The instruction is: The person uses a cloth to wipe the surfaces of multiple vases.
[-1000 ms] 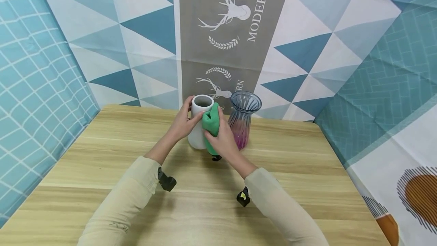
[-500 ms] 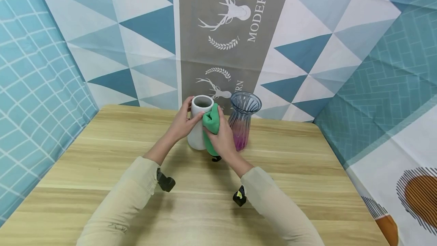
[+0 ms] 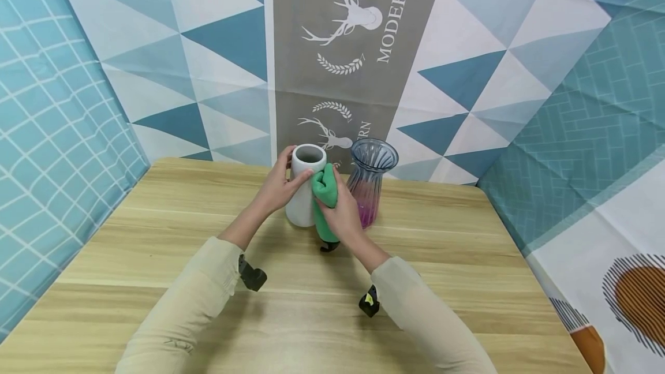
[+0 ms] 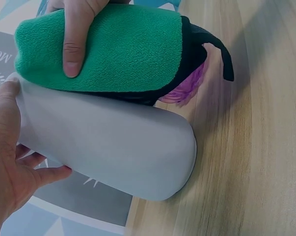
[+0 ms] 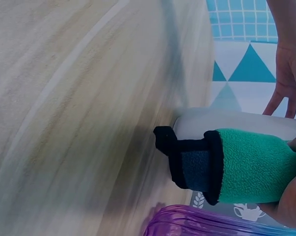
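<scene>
A white vase (image 3: 299, 206) stands upright near the back of the table, its round mouth facing up. My left hand (image 3: 277, 186) grips it near the top, thumb across the front and fingers round the far left side. A folded green cloth (image 4: 123, 49) with dark edging and a black loop is in my right hand (image 3: 343, 209), which pinches it between thumb and fingers. The cloth lies against the vase's right side in the left wrist view. In the right wrist view, the cloth (image 5: 255, 164) covers part of the white vase (image 5: 201, 124).
Just right of my right hand is a ribbed glass vase (image 3: 370, 183), blue-grey at its flared rim and pink-purple at the base. The wooden table (image 3: 291, 328) meets a patterned cloth backdrop (image 3: 223, 45) behind both vases.
My right hand and the green cloth have shifted slightly down and to the right along the white vase. My left hand keeps its grip, and both vases stay in place.
</scene>
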`<state>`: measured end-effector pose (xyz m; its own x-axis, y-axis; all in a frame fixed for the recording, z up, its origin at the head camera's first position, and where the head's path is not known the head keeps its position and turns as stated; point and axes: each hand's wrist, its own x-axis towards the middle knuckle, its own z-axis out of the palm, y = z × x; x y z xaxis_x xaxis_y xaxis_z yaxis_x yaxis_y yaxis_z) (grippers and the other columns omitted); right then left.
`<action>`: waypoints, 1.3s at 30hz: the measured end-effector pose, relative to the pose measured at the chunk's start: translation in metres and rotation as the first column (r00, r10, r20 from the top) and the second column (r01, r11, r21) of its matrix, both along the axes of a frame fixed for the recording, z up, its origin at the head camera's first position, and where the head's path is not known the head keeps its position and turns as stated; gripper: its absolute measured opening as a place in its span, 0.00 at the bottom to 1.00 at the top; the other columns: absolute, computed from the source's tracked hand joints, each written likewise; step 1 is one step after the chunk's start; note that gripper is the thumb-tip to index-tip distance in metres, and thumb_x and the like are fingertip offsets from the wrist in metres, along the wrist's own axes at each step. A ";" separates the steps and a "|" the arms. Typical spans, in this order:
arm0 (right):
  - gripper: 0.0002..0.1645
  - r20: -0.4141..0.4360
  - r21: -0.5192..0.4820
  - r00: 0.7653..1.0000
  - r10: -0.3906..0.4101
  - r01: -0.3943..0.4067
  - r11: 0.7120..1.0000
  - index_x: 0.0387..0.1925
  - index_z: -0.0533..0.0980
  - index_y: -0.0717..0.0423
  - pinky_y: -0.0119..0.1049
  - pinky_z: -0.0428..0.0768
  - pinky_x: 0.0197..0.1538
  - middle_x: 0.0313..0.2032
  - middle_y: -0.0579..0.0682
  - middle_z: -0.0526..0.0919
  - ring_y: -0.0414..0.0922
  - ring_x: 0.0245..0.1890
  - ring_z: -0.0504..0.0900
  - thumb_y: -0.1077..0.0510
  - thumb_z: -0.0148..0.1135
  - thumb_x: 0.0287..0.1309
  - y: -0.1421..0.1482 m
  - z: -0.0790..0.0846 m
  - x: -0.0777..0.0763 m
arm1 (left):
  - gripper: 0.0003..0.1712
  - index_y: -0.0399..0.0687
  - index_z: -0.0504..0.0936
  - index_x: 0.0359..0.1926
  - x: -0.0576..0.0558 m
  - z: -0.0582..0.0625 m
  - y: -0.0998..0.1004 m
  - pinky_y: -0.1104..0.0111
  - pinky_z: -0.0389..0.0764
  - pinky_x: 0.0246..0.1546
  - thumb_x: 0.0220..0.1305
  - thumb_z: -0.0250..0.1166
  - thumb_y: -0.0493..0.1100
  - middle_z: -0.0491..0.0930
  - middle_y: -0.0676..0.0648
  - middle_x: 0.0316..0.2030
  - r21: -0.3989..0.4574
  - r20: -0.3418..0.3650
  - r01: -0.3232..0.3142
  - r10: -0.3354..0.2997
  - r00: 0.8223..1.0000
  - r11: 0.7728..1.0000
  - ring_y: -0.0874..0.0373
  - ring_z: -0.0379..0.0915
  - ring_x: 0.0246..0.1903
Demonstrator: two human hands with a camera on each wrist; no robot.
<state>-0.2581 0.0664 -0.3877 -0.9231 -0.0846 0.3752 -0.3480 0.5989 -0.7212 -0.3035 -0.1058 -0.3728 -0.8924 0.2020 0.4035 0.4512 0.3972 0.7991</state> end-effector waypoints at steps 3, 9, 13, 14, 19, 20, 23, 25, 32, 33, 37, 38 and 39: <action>0.42 0.006 0.002 1.000 0.000 0.000 1.000 0.69 0.57 0.52 0.50 0.72 0.60 0.61 0.56 0.72 0.53 0.59 0.73 0.60 0.64 0.55 0.002 -0.004 0.002 | 0.39 0.47 0.51 0.69 0.000 0.000 0.001 0.52 0.78 0.46 0.64 0.59 0.53 0.66 0.38 0.59 0.000 0.006 -0.003 0.003 1.000 1.000 0.44 0.67 0.55; 0.37 0.112 0.073 0.994 0.004 -0.012 0.997 0.66 0.61 0.54 0.49 0.76 0.54 0.53 0.58 0.78 0.53 0.52 0.78 0.61 0.63 0.56 0.007 -0.019 0.008 | 0.39 0.46 0.51 0.69 0.000 0.000 0.001 0.50 0.76 0.49 0.65 0.58 0.52 0.65 0.37 0.60 0.004 0.012 -0.008 0.008 1.000 1.000 0.42 0.66 0.57; 0.37 0.138 0.109 0.990 0.010 -0.025 0.994 0.66 0.61 0.53 0.48 0.77 0.54 0.54 0.58 0.78 0.53 0.52 0.78 0.60 0.63 0.56 0.009 -0.026 0.010 | 0.40 0.44 0.49 0.70 0.000 0.001 0.001 0.49 0.76 0.49 0.65 0.58 0.51 0.65 0.37 0.61 0.005 0.016 -0.008 0.008 1.000 1.000 0.42 0.65 0.57; 0.37 0.136 0.107 0.991 0.011 -0.026 0.994 0.66 0.62 0.53 0.48 0.77 0.53 0.53 0.58 0.78 0.53 0.51 0.78 0.60 0.63 0.55 0.009 -0.027 0.010 | 0.40 0.43 0.49 0.70 0.000 0.001 0.001 0.49 0.76 0.49 0.65 0.58 0.51 0.65 0.36 0.61 0.005 0.013 -0.008 0.008 1.000 1.000 0.41 0.65 0.57; 0.30 0.108 0.097 0.994 0.005 -0.016 0.995 0.58 0.69 0.54 0.48 0.78 0.49 0.45 0.57 0.82 0.52 0.45 0.80 0.62 0.65 0.52 0.015 -0.025 0.011 | 0.39 0.43 0.50 0.69 0.001 0.002 0.001 0.48 0.74 0.51 0.65 0.58 0.51 0.65 0.36 0.60 0.004 0.008 -0.002 0.002 1.000 1.000 0.41 0.65 0.57; 0.29 0.101 0.095 0.995 0.000 -0.009 0.995 0.56 0.70 0.54 0.48 0.78 0.48 0.44 0.57 0.82 0.52 0.44 0.80 0.62 0.65 0.51 0.016 -0.024 0.011 | 0.39 0.43 0.50 0.69 0.001 0.002 0.001 0.48 0.74 0.51 0.65 0.58 0.50 0.65 0.36 0.61 0.004 0.008 0.000 0.000 1.000 1.000 0.41 0.65 0.58; 0.27 0.064 0.083 0.998 -0.009 0.004 0.997 0.55 0.72 0.54 0.48 0.78 0.49 0.45 0.56 0.82 0.52 0.45 0.80 0.63 0.64 0.51 0.019 -0.020 0.010 | 0.39 0.43 0.50 0.69 0.001 0.002 0.000 0.49 0.74 0.51 0.65 0.58 0.50 0.65 0.36 0.61 0.003 0.010 0.001 -0.001 1.000 1.000 0.41 0.65 0.57; 0.27 0.037 0.056 0.999 -0.014 0.012 0.998 0.56 0.72 0.53 0.48 0.77 0.51 0.46 0.56 0.82 0.52 0.47 0.80 0.63 0.64 0.52 0.020 -0.017 0.009 | 0.39 0.44 0.50 0.69 0.001 0.002 0.000 0.49 0.75 0.51 0.65 0.58 0.50 0.65 0.37 0.61 0.004 0.013 0.001 -0.001 1.000 1.000 0.41 0.65 0.57; 0.31 -0.044 -0.016 0.998 -0.039 0.038 0.999 0.60 0.69 0.54 0.47 0.76 0.55 0.52 0.56 0.80 0.51 0.52 0.78 0.63 0.63 0.53 0.021 -0.006 0.005 | 0.40 0.45 0.49 0.70 0.000 0.001 0.000 0.49 0.75 0.50 0.65 0.58 0.52 0.64 0.37 0.61 -0.015 0.022 0.000 0.000 1.000 1.000 0.43 0.65 0.57; 0.32 -0.054 -0.022 0.998 -0.041 0.040 0.999 0.61 0.69 0.54 0.47 0.75 0.56 0.53 0.56 0.79 0.51 0.52 0.78 0.63 0.63 0.52 0.021 -0.004 0.004 | 0.40 0.45 0.49 0.70 0.000 0.001 0.000 0.49 0.75 0.50 0.65 0.58 0.52 0.64 0.37 0.61 -0.018 0.022 0.000 0.000 1.000 1.000 0.43 0.65 0.57; 0.36 -0.076 -0.038 0.996 -0.053 0.050 0.998 0.64 0.66 0.52 0.47 0.74 0.58 0.58 0.54 0.76 0.51 0.56 0.76 0.63 0.63 0.52 0.019 0.004 0.001 | 0.40 0.45 0.49 0.70 0.000 0.001 0.000 0.49 0.76 0.49 0.65 0.58 0.53 0.64 0.37 0.61 -0.017 0.019 0.006 -0.006 1.000 1.000 0.42 0.65 0.57; 0.37 -0.078 -0.040 0.995 -0.056 0.053 0.998 0.65 0.65 0.50 0.47 0.73 0.59 0.59 0.54 0.75 0.51 0.57 0.75 0.63 0.63 0.52 0.019 0.005 0.000 | 0.40 0.45 0.49 0.70 0.000 0.001 0.000 0.49 0.76 0.49 0.65 0.58 0.53 0.64 0.37 0.61 -0.017 0.018 0.007 -0.007 1.000 1.000 0.42 0.65 0.57; 0.37 -0.077 -0.042 0.995 -0.061 0.057 0.997 0.65 0.65 0.49 0.47 0.73 0.59 0.59 0.53 0.75 0.51 0.57 0.75 0.62 0.64 0.52 0.019 0.007 0.000 | 0.40 0.45 0.49 0.70 0.000 0.001 -0.001 0.49 0.76 0.49 0.65 0.58 0.53 0.64 0.37 0.61 -0.018 0.017 0.009 -0.009 1.000 1.000 0.42 0.65 0.57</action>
